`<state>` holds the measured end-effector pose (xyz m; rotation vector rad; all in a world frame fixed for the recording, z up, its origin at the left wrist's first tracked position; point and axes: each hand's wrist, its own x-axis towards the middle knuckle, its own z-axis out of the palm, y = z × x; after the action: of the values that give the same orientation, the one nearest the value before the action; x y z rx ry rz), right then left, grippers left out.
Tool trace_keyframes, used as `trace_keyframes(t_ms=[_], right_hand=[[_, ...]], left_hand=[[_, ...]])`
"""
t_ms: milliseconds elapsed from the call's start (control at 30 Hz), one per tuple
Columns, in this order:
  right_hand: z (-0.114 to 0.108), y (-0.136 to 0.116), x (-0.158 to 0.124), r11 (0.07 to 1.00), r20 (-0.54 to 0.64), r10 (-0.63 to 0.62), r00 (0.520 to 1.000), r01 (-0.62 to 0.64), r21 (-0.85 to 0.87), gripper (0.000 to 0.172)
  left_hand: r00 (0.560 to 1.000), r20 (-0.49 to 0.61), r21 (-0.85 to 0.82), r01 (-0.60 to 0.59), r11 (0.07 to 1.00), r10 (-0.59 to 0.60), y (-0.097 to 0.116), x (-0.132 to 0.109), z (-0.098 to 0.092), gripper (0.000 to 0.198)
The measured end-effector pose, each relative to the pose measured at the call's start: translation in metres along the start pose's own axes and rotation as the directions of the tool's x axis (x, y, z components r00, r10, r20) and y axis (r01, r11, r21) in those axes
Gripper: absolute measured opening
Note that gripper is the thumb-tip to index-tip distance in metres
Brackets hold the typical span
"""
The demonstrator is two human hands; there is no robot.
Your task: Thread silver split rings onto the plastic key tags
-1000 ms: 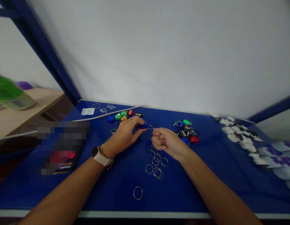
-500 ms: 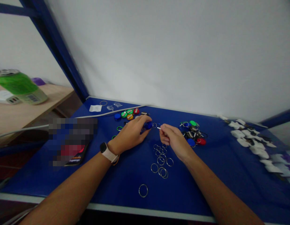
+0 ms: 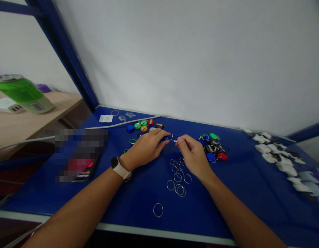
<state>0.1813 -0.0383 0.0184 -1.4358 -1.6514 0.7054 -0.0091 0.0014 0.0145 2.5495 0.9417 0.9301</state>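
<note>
My left hand (image 3: 147,146) is closed on a small blue round retractable reel (image 3: 166,137), with the fingertips covering part of it. My right hand (image 3: 191,151) pinches a blue carabiner (image 3: 176,136) that has a silvery gate. Reel and carabiner meet between the two hands; whether they are linked there is too small to tell. Below the hands lie several metal split rings (image 3: 178,176) of different sizes, and one large split ring (image 3: 158,210) sits apart near the front edge.
Loose coloured reels (image 3: 144,128) lie behind my left hand, green carabiners (image 3: 133,141) beside it. A pile of reels with rings and carabiners (image 3: 213,148) is to the right. Farther right are white-and-dark pieces (image 3: 278,155). A cable (image 3: 118,124) crosses the back left; a can (image 3: 25,94) stands left.
The blue reel has turned in my left hand, its flat face showing less. The carabiner and reel are closer together. The view has shifted slightly.
</note>
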Motion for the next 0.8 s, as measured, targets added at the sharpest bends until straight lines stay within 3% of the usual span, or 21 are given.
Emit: trace_keyframes(t_ms=[233,567,800], right_hand=[[-0.0005,-0.0011,-0.0011,0.994,0.015,-0.057,0.998,0.058,-0.089,0.031],[0.0005,0.0051,-0.0011,0.901,-0.010,-0.288,0.958,0.268,-0.341,0.025],[0.0005,0.0061,-0.0018,0.907,-0.015,-0.275,0.961,0.254,-0.335,0.025]], left_hand=[[0.999,0.035,-0.020,0.032,0.999,-0.031,0.0018,0.0025,-0.0030,0.022],[0.995,0.091,-0.014,0.050,0.999,-0.048,-0.0019,0.0024,-0.0024,0.023],[0.996,0.079,-0.012,0.053,0.999,-0.051,-0.0010,0.0020,-0.0022,0.023]])
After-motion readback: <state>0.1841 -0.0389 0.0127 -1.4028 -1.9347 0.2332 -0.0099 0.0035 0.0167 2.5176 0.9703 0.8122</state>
